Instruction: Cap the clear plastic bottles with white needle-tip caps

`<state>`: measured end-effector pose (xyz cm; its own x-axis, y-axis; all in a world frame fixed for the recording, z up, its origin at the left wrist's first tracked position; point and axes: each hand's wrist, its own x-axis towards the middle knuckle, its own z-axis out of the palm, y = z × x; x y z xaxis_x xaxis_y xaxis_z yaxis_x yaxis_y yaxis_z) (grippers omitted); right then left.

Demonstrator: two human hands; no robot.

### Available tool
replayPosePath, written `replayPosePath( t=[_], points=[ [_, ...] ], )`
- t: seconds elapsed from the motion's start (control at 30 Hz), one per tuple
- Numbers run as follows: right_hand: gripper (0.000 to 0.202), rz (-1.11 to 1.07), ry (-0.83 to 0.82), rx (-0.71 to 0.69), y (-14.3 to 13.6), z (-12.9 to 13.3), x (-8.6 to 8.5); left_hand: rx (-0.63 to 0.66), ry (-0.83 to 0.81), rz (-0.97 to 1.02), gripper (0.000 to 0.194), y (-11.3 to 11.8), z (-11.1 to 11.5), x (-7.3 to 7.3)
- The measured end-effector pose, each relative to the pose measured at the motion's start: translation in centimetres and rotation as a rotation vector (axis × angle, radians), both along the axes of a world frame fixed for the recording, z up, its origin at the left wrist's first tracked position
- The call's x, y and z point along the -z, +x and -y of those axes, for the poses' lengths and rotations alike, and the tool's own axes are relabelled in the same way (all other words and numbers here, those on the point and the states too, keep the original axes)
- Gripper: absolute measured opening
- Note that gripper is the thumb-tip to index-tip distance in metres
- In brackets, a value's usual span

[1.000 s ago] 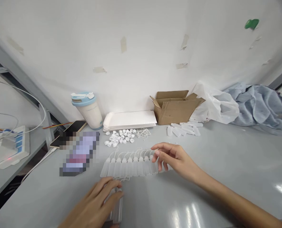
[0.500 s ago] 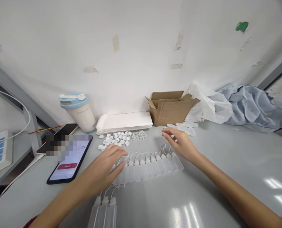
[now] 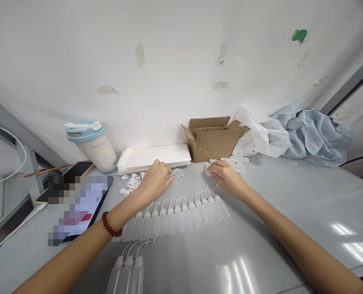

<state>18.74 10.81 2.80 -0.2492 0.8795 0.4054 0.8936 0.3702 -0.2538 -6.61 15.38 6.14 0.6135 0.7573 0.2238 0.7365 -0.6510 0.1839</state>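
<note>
My left hand (image 3: 156,178) is over the white caps (image 3: 132,183), its bent fingertips pointing down and hidden from me, close to a small heap of thin white curved nozzle tubes (image 3: 177,174). The fingers of my right hand (image 3: 226,175) are curled together at a translucent plastic bottle (image 3: 208,169), beside several more loose clear bottles (image 3: 239,164). In front of both hands lies a slanting row of translucent squeeze bottles (image 3: 181,218) with curved tubes on top. Three more tubed bottles (image 3: 128,273) lie nearer to me.
A cardboard box (image 3: 216,143) with raised flaps stands against the wall, beside a stack of white envelopes (image 3: 153,157). To the left are a lidded cup (image 3: 97,149) and two phones, one a lit phone (image 3: 92,196). A plastic bag (image 3: 261,132) and blue cloth (image 3: 316,134) lie right.
My left hand has moved from above the bottle row, away from me, to the caps and tubes. My right hand has lowered slightly and reached the loose bottles. The view has shifted a little.
</note>
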Motion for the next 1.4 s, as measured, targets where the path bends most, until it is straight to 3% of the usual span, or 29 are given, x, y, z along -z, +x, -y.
replayPosePath(
  t=[0.23,0.63,0.8,0.93,1.1,1.23,1.4],
  points=[
    [0.027,0.094,-0.023,0.032,-0.3,0.1,0.4,-0.017,-0.032,0.06,0.021,0.8,-0.7,-1.0],
    [0.025,0.119,-0.06,0.012,-1.1,0.7,0.1,-0.227,-0.124,0.344,0.022,-1.9,1.3,-3.2],
    [0.022,0.003,-0.017,-0.062,-2.0,1.3,-1.0,-0.25,-0.145,0.409,0.021,-3.0,3.4,-3.7],
    [0.017,-0.145,-0.022,-0.145,-4.0,3.1,-2.7,-0.217,-0.113,0.434,0.017,-4.0,5.5,-3.0],
    [0.009,-0.577,-0.273,-0.266,-6.6,5.6,-4.1,-0.165,-0.038,0.394,0.017,-4.9,7.5,-2.0],
    [0.009,-0.662,-0.427,-0.305,-7.6,6.4,-4.2,-0.098,0.013,0.389,0.017,-5.1,8.3,-1.9],
    [0.009,-0.678,-0.486,-0.327,-8.0,6.6,-4.1,-0.028,0.066,0.402,0.018,-4.7,8.8,-2.1]
  ],
)
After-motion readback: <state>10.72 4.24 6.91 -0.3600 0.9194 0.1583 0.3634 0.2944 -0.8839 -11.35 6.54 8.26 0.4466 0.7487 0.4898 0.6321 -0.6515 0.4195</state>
